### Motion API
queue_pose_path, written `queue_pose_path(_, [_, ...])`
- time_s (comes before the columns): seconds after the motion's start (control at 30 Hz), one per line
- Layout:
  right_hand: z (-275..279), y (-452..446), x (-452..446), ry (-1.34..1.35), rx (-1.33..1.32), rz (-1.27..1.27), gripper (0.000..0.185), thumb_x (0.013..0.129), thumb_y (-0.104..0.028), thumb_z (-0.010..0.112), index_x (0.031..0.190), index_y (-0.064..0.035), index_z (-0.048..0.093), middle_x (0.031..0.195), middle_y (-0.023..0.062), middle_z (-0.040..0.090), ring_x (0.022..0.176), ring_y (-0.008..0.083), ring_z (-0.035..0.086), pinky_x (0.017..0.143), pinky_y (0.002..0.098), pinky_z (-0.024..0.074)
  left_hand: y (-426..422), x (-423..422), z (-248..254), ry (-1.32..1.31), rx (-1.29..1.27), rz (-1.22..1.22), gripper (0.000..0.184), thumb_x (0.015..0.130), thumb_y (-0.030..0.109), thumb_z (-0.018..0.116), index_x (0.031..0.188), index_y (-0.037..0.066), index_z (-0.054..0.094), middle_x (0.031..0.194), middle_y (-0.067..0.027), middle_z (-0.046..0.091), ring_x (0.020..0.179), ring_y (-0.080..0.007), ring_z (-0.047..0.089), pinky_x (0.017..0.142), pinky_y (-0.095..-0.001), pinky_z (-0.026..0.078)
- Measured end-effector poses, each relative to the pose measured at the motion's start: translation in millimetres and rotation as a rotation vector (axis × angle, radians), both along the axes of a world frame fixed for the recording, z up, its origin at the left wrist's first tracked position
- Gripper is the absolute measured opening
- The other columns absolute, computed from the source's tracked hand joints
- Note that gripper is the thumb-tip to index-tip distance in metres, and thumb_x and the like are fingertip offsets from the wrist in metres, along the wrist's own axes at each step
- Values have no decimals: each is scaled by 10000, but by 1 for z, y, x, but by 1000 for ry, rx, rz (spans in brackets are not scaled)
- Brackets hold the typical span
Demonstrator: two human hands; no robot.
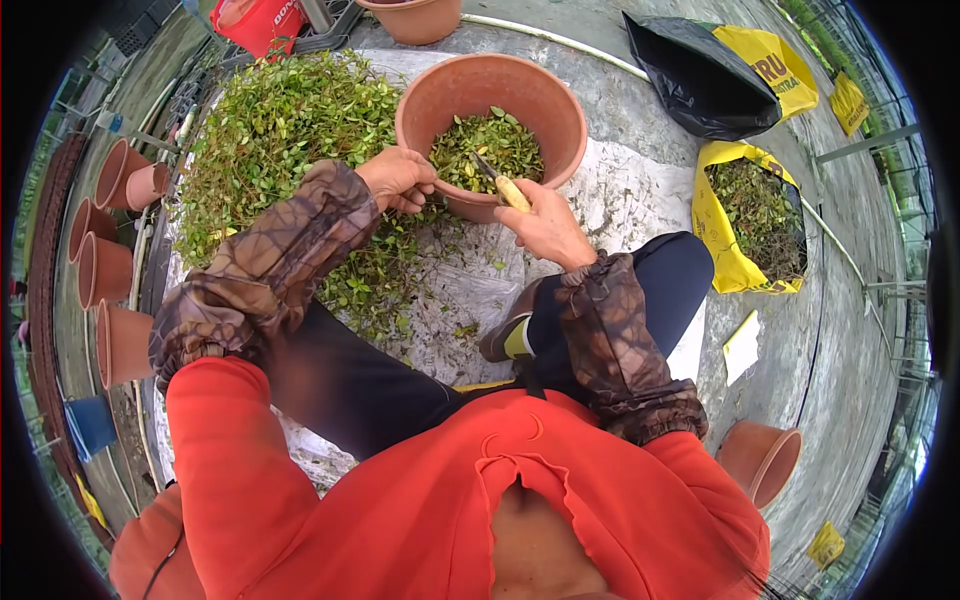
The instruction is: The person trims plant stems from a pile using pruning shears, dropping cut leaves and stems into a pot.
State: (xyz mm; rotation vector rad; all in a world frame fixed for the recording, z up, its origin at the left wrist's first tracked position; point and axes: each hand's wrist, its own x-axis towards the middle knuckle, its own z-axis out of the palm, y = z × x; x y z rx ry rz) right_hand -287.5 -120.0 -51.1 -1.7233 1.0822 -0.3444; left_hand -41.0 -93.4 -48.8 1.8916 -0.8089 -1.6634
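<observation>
My right hand (548, 225) is wrapped round the pale handle of a small cutting tool (512, 194), whose dark blade points up and left over the rim of a terracotta pot (570, 130). Cut green leaves (495, 145) lie inside this pot. At the pot's left edge is my left hand (400, 180), its fingers pinched together; what they hold, if anything, is too small to make out. A large heap of leafy stems (290, 130) spreads to the left and below my left forearm, reaching close to the pot.
A yellow bag of plant debris (722, 225) stands on the right, below a black and yellow bag (690, 75). Terracotta pots (105, 270) line the left side; another pot (755, 455) lies at lower right. A red container (255, 25) stands at the top.
</observation>
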Motion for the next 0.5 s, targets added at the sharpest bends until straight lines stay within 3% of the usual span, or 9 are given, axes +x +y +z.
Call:
queue_pose_path(0.07, [-2, 2, 2, -37, -23, 25, 379, 811, -216, 624, 1126, -11, 578, 685, 26, 568, 511, 101, 533, 463, 273, 423, -2, -2, -3, -15, -4, -21, 89, 885, 145, 583, 903, 58, 571, 742, -15, 563, 610, -121, 544, 547, -288, 515])
queue_pose_path(0.17, [3, 5, 6, -8, -24, 7, 349, 740, -228, 622, 994, 12, 603, 776, 173, 629, 724, 281, 618, 664, 386, 473, -2, -6, -5, -4, -35, -44, 89, 876, 143, 593, 900, 60, 571, 731, -15, 562, 599, -120, 541, 527, -281, 509])
queue_pose_path(0.37, [4, 7, 7, 17, -134, -62, 379, 745, -218, 622, 1047, 12, 615, 810, 217, 646, 760, 309, 642, 692, 392, 482, -5, -11, 1, -32, -56, -36, 105, 864, 136, 598, 877, 32, 593, 715, -24, 570, 546, -113, 537, 496, -260, 496])
queue_pose_path(0.43, [-15, 4, 3, -77, -211, -111, 397, 751, -230, 632, 1071, 4, 615, 795, 227, 639, 763, 319, 644, 691, 396, 482, 0, -12, -6, -87, -103, -149, 117, 859, 140, 600, 857, 24, 604, 703, -29, 577, 533, -108, 535, 468, -256, 473])
queue_pose_path(0.47, [-2, 6, 2, 10, -176, -116, 394, 762, -238, 638, 1066, 11, 610, 791, 227, 635, 751, 309, 643, 677, 396, 480, 1, -8, -21, -35, -154, -306, 129, 837, 154, 617, 859, 27, 615, 703, -35, 590, 526, -90, 527, 447, -243, 443])
queue_pose_path(0.5, [-10, 1, -2, -7, -311, -54, 387, 777, -230, 643, 1071, 19, 603, 791, 202, 632, 718, 273, 619, 661, 385, 475, 1, -11, -14, -235, -207, -674, 197, 796, 195, 636, 895, 25, 634, 754, -67, 630, 568, -120, 559, 492, -284, 462])
